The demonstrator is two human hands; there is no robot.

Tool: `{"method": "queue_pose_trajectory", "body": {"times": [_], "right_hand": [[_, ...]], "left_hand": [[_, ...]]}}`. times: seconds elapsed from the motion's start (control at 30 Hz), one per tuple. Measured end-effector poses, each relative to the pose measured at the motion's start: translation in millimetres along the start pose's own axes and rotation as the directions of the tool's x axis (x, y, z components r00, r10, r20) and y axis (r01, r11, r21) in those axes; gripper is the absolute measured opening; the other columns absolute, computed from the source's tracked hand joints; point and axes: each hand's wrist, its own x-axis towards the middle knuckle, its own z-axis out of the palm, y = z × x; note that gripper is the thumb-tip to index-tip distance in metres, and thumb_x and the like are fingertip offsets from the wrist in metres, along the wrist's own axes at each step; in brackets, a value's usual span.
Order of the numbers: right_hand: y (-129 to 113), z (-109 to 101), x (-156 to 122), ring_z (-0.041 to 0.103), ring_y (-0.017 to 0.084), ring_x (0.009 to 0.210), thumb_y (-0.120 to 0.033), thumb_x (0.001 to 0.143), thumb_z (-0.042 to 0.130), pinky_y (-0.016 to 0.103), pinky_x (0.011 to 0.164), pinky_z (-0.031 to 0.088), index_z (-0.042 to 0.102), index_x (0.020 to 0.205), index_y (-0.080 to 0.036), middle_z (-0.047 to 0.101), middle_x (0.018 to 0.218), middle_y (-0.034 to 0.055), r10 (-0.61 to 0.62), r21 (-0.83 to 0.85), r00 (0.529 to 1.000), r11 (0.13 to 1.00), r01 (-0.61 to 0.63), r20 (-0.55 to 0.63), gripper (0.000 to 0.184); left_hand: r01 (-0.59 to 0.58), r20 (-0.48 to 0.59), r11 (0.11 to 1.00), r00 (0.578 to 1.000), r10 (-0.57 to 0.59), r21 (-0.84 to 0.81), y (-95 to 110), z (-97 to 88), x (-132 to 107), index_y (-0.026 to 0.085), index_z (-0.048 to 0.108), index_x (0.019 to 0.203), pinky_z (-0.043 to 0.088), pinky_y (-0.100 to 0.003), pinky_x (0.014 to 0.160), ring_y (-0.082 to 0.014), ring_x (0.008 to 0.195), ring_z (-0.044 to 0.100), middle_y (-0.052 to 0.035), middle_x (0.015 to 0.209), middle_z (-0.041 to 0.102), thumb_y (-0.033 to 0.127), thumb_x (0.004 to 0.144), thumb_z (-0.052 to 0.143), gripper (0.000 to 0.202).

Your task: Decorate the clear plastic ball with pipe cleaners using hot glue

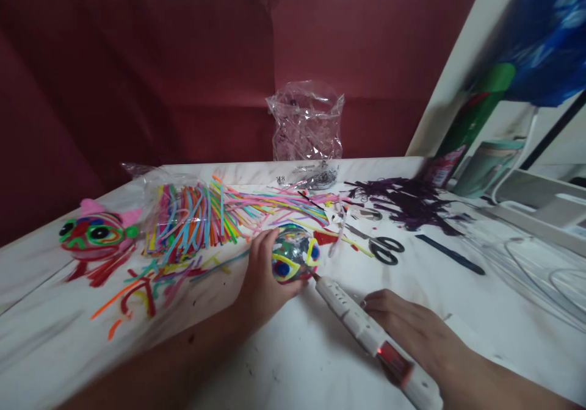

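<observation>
My left hand [265, 266] is wrapped round a small rounded ornament [292, 245], dark and shiny, with blue, red and yellow eye shapes on it. In my right hand [407, 324] is a white hot glue gun [352, 318] with a red glowing light on its body. The nozzle points at the lower right side of the ornament, at or very close to its surface; I cannot tell whether it touches. Most of my right fingers are hidden behind the glue gun.
A finished-looking colourful figure [98, 236] stands at left. Behind my left hand lie many pipe cleaners [192, 215]. Black-handled scissors [387, 250], a dark pen-like tool [451, 254] and purple shreds [407, 202] lie at right. A clear plastic bag [306, 129] stands at the back.
</observation>
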Motion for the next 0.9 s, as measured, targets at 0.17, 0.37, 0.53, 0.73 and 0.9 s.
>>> {"method": "queue_pose_trajectory", "body": {"times": [0.17, 0.37, 0.53, 0.73, 0.9], "right_hand": [[-2.9, 1.6, 7.1, 0.062, 0.022, 0.081, -0.008, 0.078, 0.047, 0.031, 0.067, 0.056, 0.050, 0.102, -0.016, 0.064, 0.086, 0.0115, 0.023, 0.010, 0.999, 1.000, -0.023, -0.033, 0.025], [-3.7, 3.0, 5.3, 0.059, 0.020, 0.075, -0.008, 0.078, 0.046, 0.029, 0.061, 0.054, 0.050, 0.096, -0.017, 0.062, 0.083, 0.0103, 0.055, 0.041, 0.998, 0.998, -0.055, -0.006, 0.020], [-4.2, 2.9, 5.6, 0.056, 0.019, 0.070, -0.007, 0.078, 0.045, 0.027, 0.057, 0.051, 0.051, 0.097, -0.016, 0.060, 0.079, 0.0090, 0.054, 0.065, 0.998, 0.996, -0.053, -0.013, 0.022], [-1.3, 6.4, 1.8, 0.058, 0.020, 0.073, -0.008, 0.075, 0.047, 0.028, 0.059, 0.052, 0.049, 0.098, -0.019, 0.061, 0.083, 0.0083, 0.074, 0.095, 0.997, 0.993, -0.073, -0.005, 0.025], [21.7, -3.4, -12.8, 0.063, 0.023, 0.079, -0.011, 0.076, 0.050, 0.031, 0.061, 0.052, 0.048, 0.097, -0.024, 0.063, 0.089, 0.0082, 0.142, -0.064, 0.985, 0.987, -0.149, -0.094, 0.025]], "left_hand": [[-0.017, 0.004, 1.000, 1.000, 0.017, 0.015, 0.8, 0.4, -0.8, 0.023, 0.032, 0.131, 0.038, -0.050, 0.105, -0.0316, 0.125, 0.042, -0.0127, 0.127, 0.041, 0.021, 0.059, 0.077, 0.085], [-0.016, 0.007, 1.000, 1.000, 0.016, 0.012, 1.2, 0.5, -0.9, 0.022, 0.032, 0.130, 0.037, -0.050, 0.105, -0.0318, 0.124, 0.041, -0.0133, 0.127, 0.040, 0.022, 0.059, 0.077, 0.084], [-0.013, 0.004, 1.000, 1.000, 0.013, 0.008, 2.6, 0.1, -0.4, 0.022, 0.033, 0.130, 0.038, -0.050, 0.104, -0.0322, 0.123, 0.043, -0.0132, 0.125, 0.042, 0.022, 0.059, 0.078, 0.084], [0.081, 0.000, 0.996, 0.997, -0.081, -0.035, -0.3, 0.5, 0.5, 0.021, 0.036, 0.128, 0.037, -0.051, 0.104, -0.0324, 0.122, 0.044, -0.0128, 0.124, 0.044, 0.022, 0.054, 0.079, 0.085], [0.269, 0.067, 0.937, 0.963, -0.260, -0.224, -2.7, -2.6, 2.2, 0.021, 0.037, 0.128, 0.040, -0.049, 0.101, -0.0318, 0.120, 0.047, -0.0130, 0.128, 0.045, 0.026, 0.054, 0.080, 0.086]]}}
